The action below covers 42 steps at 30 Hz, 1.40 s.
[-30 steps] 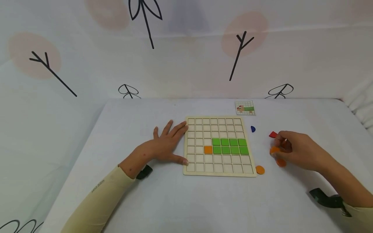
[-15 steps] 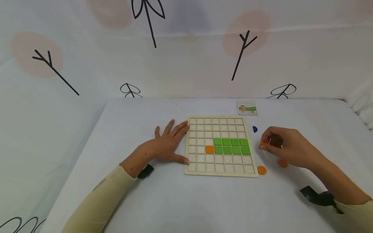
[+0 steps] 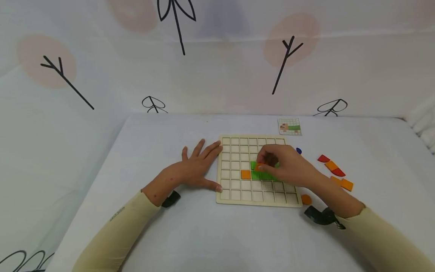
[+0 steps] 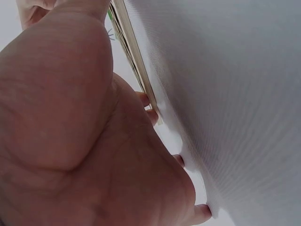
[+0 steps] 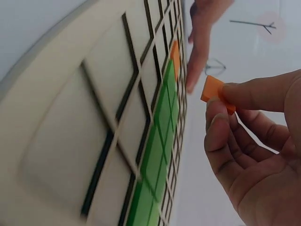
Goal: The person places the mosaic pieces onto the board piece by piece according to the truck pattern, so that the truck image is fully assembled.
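Observation:
My right hand [image 3: 285, 162] pinches an orange square tile [image 5: 214, 89] between thumb and fingers, above the wooden grid board [image 3: 234, 196]. Below it on the board lie two rows of green square tiles [image 5: 160, 136], partly hidden by the hand in the head view. Another orange square [image 3: 246, 174] fills a cell at the left end of the lower green row. My left hand [image 3: 195, 170] lies with fingers spread along the board's left edge, thumb and fingertips on its frame. The left wrist view shows the palm [image 4: 94, 122] with fingertips at the board's side.
Right of the board lie red quarter-round pieces [image 3: 323, 158], loose orange pieces [image 3: 347, 184] and an orange disc [image 3: 306, 199]. A dark blue piece [image 3: 299, 150] sits near the upper right edge. A picture card [image 3: 289, 127] with a grid drawing lies behind the board.
My right hand has picked up the orange square tile from the loose pieces at right and carried it left over the board. The left hand stays at the board's edge.

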Available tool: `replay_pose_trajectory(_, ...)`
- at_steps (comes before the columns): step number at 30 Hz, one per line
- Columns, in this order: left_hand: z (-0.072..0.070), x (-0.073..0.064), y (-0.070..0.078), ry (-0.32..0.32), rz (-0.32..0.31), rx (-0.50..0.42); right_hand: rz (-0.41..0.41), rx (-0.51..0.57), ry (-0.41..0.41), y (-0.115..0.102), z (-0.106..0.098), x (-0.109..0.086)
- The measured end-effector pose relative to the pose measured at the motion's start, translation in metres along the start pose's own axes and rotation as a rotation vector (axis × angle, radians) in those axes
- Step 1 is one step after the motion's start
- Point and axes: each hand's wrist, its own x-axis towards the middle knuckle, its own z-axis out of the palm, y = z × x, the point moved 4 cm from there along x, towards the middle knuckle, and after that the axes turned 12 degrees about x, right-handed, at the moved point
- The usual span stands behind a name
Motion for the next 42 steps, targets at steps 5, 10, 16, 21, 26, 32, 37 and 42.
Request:
replay_pose_trajectory(5,-0.001,-0.001,0.0,-0.003,0.003,-0.004,-0.028,0.027,-0.051,-0.007,0.023,0.021)
replay_pose_trajectory(10,-0.001,-0.003,0.0,0.011,0.015,-0.017,-0.02,0.028,-0.054,-0.011,0.037,0.035)
replay_pose_trajectory(16,-0.001,-0.002,-0.001,0.023,0.024,-0.021,0.002,0.029,-0.068,-0.01,0.045,0.042)
replay_pose_trajectory(21,-0.001,-0.002,0.0,0.021,0.021,-0.021,-0.004,0.01,-0.095,-0.007,0.047,0.043)
replay_pose_trajectory(26,-0.001,0.0,0.002,0.02,0.028,-0.023,-0.003,-0.039,-0.093,-0.004,0.046,0.039)
replay_pose_trajectory(32,-0.001,0.002,0.003,0.014,0.024,0.001,-0.039,-0.056,-0.055,-0.002,0.041,0.029)
replay_pose_trajectory(37,0.0,0.003,0.003,0.004,0.012,0.003,-0.05,-0.061,0.004,0.003,0.027,0.006)
replay_pose_trajectory(42,0.0,0.001,0.002,-0.006,-0.011,0.009,-0.007,-0.111,0.082,0.016,0.002,-0.031)
